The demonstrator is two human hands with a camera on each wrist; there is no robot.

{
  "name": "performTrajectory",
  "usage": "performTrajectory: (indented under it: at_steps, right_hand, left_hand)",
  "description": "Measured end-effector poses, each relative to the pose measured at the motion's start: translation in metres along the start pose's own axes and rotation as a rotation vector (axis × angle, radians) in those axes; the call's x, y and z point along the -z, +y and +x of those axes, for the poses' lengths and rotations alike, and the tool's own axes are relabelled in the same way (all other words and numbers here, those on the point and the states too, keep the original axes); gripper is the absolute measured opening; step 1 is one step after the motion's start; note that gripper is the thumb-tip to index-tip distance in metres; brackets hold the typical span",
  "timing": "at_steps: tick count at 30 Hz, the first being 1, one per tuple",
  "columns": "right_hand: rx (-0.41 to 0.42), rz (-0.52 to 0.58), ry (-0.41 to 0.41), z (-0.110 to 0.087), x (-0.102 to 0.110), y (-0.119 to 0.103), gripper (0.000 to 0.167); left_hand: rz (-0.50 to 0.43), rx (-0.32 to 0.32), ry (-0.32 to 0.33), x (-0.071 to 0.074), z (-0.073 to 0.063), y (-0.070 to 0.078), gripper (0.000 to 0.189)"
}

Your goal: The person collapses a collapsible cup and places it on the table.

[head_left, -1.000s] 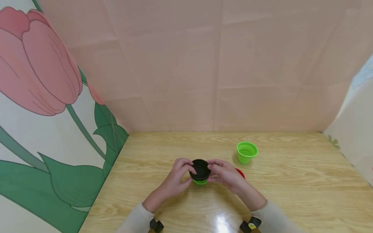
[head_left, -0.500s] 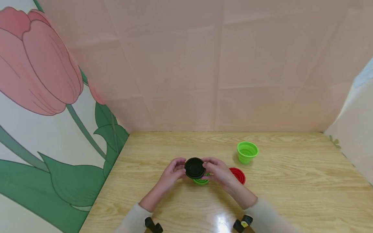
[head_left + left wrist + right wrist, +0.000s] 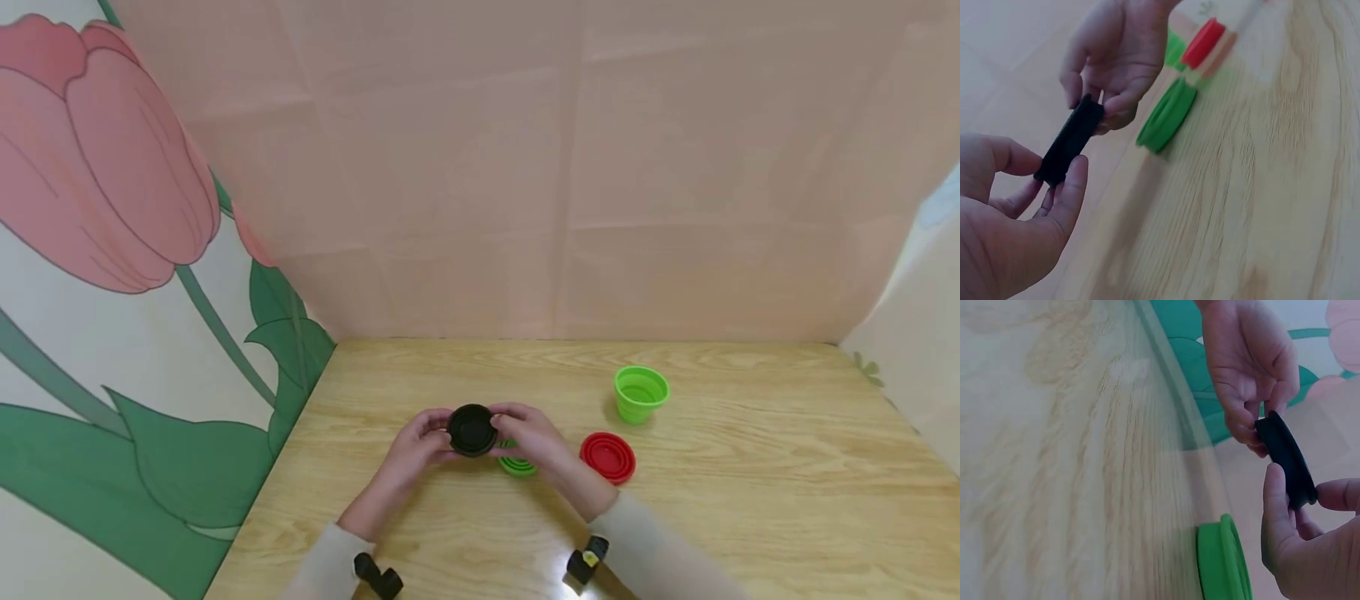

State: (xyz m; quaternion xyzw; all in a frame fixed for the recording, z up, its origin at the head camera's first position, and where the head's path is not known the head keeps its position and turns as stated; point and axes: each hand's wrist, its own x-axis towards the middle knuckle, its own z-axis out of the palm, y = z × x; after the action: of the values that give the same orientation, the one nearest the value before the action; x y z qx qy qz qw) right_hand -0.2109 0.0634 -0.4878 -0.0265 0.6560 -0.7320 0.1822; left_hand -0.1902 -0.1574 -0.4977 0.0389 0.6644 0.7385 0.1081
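Observation:
Both hands hold a black collapsible cup (image 3: 472,431), folded flat into a ringed disc, above the wooden table. My left hand (image 3: 412,448) pinches its left edge between thumb and fingers. On the opposite edge, my right hand (image 3: 534,440) grips it the same way. The left wrist view shows the black cup (image 3: 1071,142) edge-on between the two hands, clear of the tabletop. A flattened green collapsible cup (image 3: 517,465) lies just below and beside the right hand, partly covered by it.
To the right of the right hand lies a flattened red collapsible cup (image 3: 608,457). Behind it stands a green cup (image 3: 641,397), expanded to full height. The wooden table (image 3: 750,467) meets a pinkish cloth backdrop (image 3: 465,183) at its far edge.
Both hands have moved left with the black cup, away from over the flattened green cup. The red cup, mostly hidden behind the right hand before, now shows whole.

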Motion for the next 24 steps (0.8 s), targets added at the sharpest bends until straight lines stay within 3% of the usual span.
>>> performTrajectory:
  at_steps: [14, 24]
  right_hand:
    - [-0.018, -0.184, -0.030, 0.040, -0.030, 0.007, 0.035]
    - [-0.018, -0.312, -0.041, 0.049, -0.045, 0.009, 0.032]
  left_hand:
    - [-0.032, 0.085, 0.172, 0.034, 0.008, -0.012, 0.039]
    - [0.033, 0.046, 0.192, 0.043, 0.006, -0.024, 0.040]
